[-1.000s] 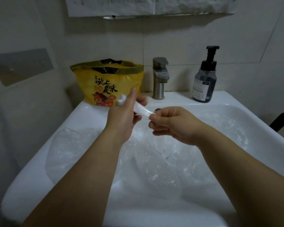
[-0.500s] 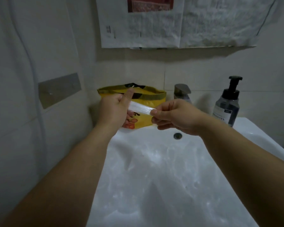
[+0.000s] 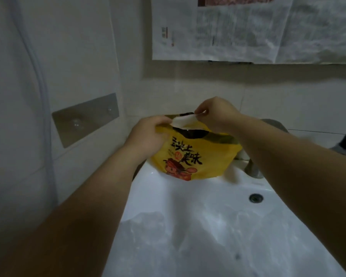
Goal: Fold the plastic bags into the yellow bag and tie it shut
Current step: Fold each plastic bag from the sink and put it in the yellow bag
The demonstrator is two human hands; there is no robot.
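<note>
One folded clear plastic bag strip (image 3: 183, 120) sits right over the open mouth of one yellow printed plastic bag (image 3: 208, 160), which stands at the back of the white ceramic sink (image 3: 158, 192). Left hand (image 3: 148, 136) pinches the strip's left end, right hand (image 3: 216, 114) the right end (fingers curled). Loose clear plastic (image 3: 188, 236) in the basin, count unclear.

One wide-angle head-worn view looks forward and down from close over a sink (image 3: 188, 198), facing the yellow bag (image 3: 214, 160) at its far rim and the wall (image 3: 188, 92) beyond.
</note>
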